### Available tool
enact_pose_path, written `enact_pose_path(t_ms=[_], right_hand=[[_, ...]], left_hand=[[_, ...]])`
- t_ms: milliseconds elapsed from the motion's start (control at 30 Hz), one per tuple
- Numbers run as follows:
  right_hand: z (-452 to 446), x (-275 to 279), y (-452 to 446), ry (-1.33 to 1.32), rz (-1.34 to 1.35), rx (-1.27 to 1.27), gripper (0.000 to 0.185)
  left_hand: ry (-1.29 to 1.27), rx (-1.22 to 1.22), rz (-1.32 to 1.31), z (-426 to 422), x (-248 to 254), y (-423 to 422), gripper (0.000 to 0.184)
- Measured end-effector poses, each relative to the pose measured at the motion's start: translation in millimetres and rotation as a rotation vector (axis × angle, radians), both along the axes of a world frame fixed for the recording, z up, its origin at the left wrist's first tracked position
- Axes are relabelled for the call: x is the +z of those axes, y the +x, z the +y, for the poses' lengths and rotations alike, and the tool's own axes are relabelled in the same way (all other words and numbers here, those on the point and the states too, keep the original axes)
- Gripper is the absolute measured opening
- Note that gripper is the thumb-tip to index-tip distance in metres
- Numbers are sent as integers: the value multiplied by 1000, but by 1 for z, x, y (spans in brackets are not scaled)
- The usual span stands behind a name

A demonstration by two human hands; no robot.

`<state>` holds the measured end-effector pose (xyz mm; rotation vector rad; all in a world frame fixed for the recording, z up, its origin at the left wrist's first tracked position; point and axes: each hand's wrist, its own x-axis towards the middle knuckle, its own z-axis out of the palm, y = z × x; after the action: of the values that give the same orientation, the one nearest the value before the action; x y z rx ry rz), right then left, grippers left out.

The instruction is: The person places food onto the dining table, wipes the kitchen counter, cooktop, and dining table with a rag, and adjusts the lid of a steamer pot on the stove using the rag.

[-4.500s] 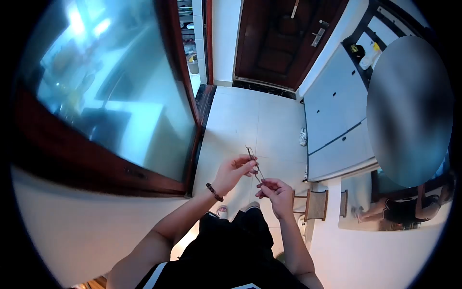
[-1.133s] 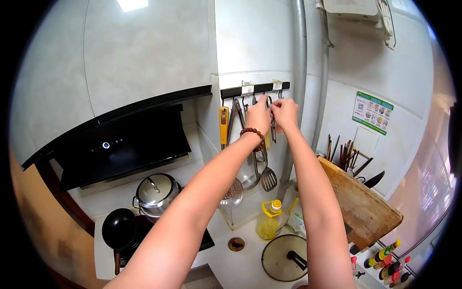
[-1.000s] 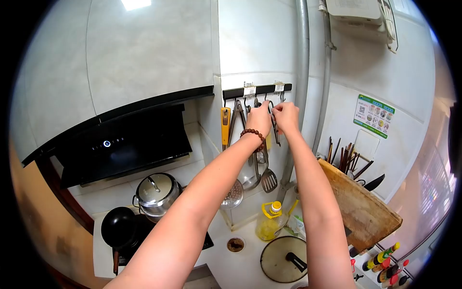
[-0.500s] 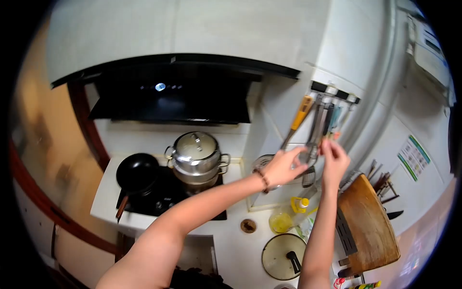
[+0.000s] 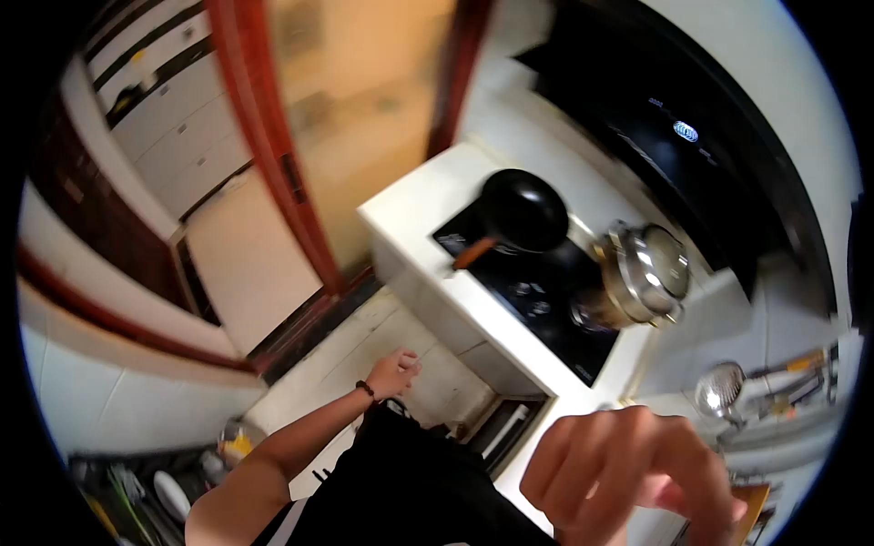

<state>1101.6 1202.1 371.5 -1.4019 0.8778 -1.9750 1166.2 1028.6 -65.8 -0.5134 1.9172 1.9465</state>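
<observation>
My left hand (image 5: 395, 372), with a beaded bracelet at the wrist, hangs low above the floor tiles with its fingers loosely curled; nothing shows in it. Large and close to the camera, my right hand (image 5: 628, 469) is at the lower right, its fingers bent downward and the fingertips partly hidden, so whether it holds anything is unclear. Beyond my hands, a black pan (image 5: 525, 209) with a brown handle and a steel steamer pot (image 5: 648, 273) stand on the black cooktop (image 5: 537, 296). A perforated skimmer (image 5: 720, 387) hangs among other utensils at the right.
A white counter (image 5: 414, 205) surrounds the cooktop, beneath a black range hood (image 5: 665, 118). A red-brown door frame (image 5: 273, 155) stands at the left, with a tiled floor (image 5: 250, 255) beyond it. Dishes and a rack are at the lower left.
The view has swung left from the hanging utensils toward the doorway. Both hands have come away from the utensil rail; my left hand is lowered and my right hand is nearer the camera.
</observation>
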Motion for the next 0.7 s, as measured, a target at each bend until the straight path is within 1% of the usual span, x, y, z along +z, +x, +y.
enact_pose_path(t_ms=[33,67,100,133,233,267,300,333,400,467,567,600,667,700], right_hand=[[-30,2,7,40,-3,137,32],[-67,2,17,31,-32,214,29],[-104,3,27,24,-61,290,26],[-141,4,37,20,-90,366,24],[-244,-16,73,-105,-261,317,22],[-283,-19,79,-311,-511,362,17],[-322,-22,85,-544,-721,419,22],[-352,-25,81,-586,-734,473,22],[-399,-35,77,-506,-686,548,23],[-446,-47,74,-471,-696,607,25],[-521,-64,58,-421,-726,682,30],[-549,-70,50,-416,-738,706,32],[-606,-82,29,-400,-767,752,37],[-635,-85,16,-390,-782,776,39]], left_hand=[[-22,99,-19,-29,-6,28,42],[-30,159,2,-56,-14,52,41],[-30,216,-32,-85,-10,74,41],[-45,262,-8,-115,-3,88,40],[-57,392,-1,-187,9,131,39],[-51,422,3,-212,10,137,39],[-53,456,-15,-239,7,143,39],[-30,507,-17,-263,0,147,38],[-1,584,-32,-309,-13,157,37],[-20,606,10,-349,-19,160,35],[21,730,15,-415,-21,148,34],[18,758,7,-440,-31,143,34],[-86,777,91,-492,-55,133,30],[-94,805,78,-520,-59,125,30]])
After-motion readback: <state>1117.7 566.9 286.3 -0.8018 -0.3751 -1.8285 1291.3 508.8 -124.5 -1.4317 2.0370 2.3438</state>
